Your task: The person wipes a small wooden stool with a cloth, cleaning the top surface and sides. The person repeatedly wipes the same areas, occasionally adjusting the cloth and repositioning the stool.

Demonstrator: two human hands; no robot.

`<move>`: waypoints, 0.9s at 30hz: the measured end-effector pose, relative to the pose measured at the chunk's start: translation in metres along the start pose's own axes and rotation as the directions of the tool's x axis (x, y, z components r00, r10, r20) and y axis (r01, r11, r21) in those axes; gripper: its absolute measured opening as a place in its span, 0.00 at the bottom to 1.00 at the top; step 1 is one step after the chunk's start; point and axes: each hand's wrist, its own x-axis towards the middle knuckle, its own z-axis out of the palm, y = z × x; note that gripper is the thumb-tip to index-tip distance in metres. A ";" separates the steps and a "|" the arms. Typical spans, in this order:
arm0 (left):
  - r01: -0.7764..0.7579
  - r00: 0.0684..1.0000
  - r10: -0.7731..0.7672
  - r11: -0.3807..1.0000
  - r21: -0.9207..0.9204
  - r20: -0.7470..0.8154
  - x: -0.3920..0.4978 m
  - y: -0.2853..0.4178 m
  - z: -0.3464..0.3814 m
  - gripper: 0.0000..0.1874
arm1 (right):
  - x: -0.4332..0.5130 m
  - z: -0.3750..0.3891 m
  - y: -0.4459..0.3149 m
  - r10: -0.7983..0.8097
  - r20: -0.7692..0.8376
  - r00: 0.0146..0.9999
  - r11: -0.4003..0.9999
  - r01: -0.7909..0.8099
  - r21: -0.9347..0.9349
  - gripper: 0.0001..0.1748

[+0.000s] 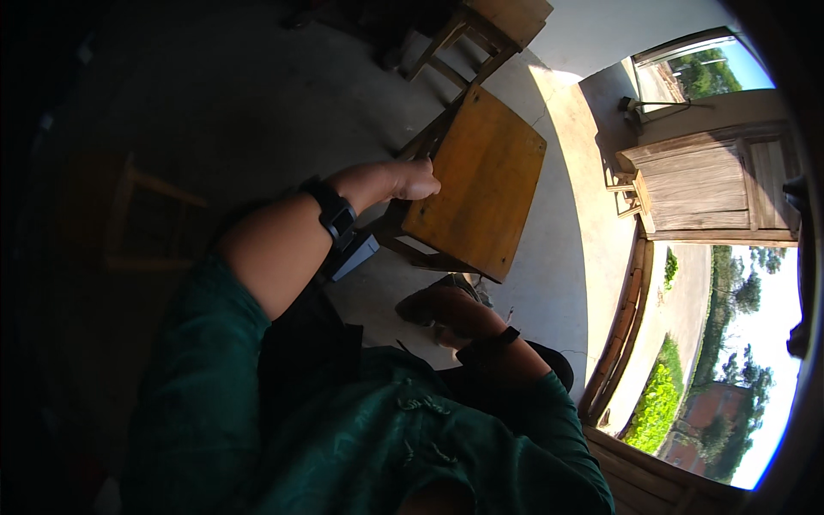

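A small wooden table (483, 187) with a worn orange-brown top stands before me. My left hand (417, 180), below a black wristwatch (336, 212), is closed at the table's left edge and appears to grip it; its fingertips are partly hidden. Lower down, my right hand (444, 306) is in shadow, apart from the table's near corner. A dark band (496, 341) circles that wrist. Whether the right hand holds anything is too dark to tell. Under my left forearm, a pale grey-blue flat object (355, 259) shows partly.
Another wooden stool (505, 22) stands beyond the table's far corner. A wooden chair or stool frame (154, 212) is in the dark at left. Sunlit concrete floor (573, 161) leads to a raised sill (621, 322), a plank door (695, 180) and a small stool (634, 193).
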 end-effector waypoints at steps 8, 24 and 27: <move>0.008 0.999 -0.005 0.996 0.086 -0.033 -0.016 0.010 0.003 0.46 | -0.069 -0.066 -0.098 -0.158 -0.228 0.961 0.822 0.256 0.508 0.22; -0.766 0.636 0.630 0.586 -0.263 -0.446 -0.062 0.022 0.021 0.40 | 0.002 -0.110 -0.146 -0.255 -0.579 0.774 0.518 0.615 0.595 0.40; -0.640 0.768 0.466 0.529 -0.557 -0.440 -0.070 0.016 -0.002 0.34 | 0.019 -0.123 -0.136 -0.321 -0.541 0.777 0.429 0.629 0.649 0.46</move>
